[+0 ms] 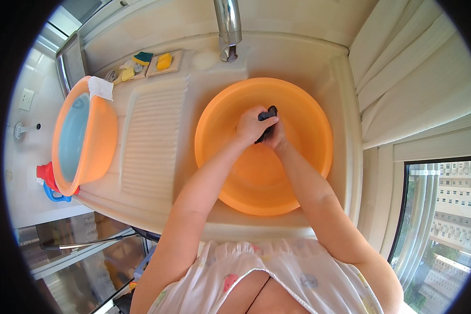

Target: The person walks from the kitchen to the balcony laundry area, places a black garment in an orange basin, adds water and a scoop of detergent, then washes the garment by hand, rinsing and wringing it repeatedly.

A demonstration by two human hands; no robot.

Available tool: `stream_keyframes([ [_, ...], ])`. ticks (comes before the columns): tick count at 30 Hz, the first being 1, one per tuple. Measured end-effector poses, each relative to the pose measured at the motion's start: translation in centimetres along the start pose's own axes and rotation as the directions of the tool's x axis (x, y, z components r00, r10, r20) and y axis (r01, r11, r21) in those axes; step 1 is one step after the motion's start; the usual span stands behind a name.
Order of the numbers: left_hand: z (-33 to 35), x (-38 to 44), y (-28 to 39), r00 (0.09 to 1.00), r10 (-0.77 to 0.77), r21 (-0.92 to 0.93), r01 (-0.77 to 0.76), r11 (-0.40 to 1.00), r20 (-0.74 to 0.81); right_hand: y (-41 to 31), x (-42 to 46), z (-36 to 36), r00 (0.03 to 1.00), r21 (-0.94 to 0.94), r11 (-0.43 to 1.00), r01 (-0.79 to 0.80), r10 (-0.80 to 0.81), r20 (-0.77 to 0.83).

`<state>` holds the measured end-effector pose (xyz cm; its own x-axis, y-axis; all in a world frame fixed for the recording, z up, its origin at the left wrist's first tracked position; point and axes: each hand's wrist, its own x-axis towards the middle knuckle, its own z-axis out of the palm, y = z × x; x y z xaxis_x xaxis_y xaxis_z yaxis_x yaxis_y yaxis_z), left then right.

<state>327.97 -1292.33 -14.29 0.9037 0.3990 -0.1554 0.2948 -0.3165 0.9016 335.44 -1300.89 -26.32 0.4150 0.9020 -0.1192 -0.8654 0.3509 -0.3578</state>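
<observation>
Both my hands meet over a large orange plastic basin [259, 178], which sits in the laundry sink [345, 129]. Between them is a bunched black cloth [267, 114], small and dark; what kind of garment it is I cannot tell. My left hand [252, 122] grips it from the left, with the thumb laid across its front. From the right and below, my right hand [275, 134] closes around the same cloth, its fingers partly hidden. Below the hands, the basin's bottom shows bare orange plastic.
A chrome faucet [229, 31] hangs behind the basin. Left lies a ribbed washboard [151, 141], then an orange-and-blue basin [102, 145] with a white cloth [101, 88] on its rim. Yellow soap [164, 61] and a sponge [143, 58] sit along the back. A curtain [420, 78] hangs right.
</observation>
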Motion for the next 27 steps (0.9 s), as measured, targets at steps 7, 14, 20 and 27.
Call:
stream_keyframes([
  [7,2.9,-2.1,-1.1,0.987,0.092,0.102,-0.078,0.992,-0.135,0.0,1.0,-1.3,0.982,0.003,0.996,-0.094,0.093,-0.166],
  [14,2.5,-1.9,-1.4,0.901,0.330,0.424,-0.192,0.885,-0.280,2.0,1.6,-4.9,0.985,-0.092,0.995,0.048,-0.062,-0.158],
  [20,1.7,-2.0,-1.4,0.882,0.353,0.446,-0.191,0.874,-0.312,0.8,-0.6,0.8,0.969,-0.742,0.671,-0.016,-0.174,-0.178],
  [27,-0.1,-0.3,-4.9,0.893,0.336,0.474,-0.167,0.864,-0.299,-1.4,-2.7,8.0,0.759,-0.748,0.507,-0.427,-0.248,-0.602],
])
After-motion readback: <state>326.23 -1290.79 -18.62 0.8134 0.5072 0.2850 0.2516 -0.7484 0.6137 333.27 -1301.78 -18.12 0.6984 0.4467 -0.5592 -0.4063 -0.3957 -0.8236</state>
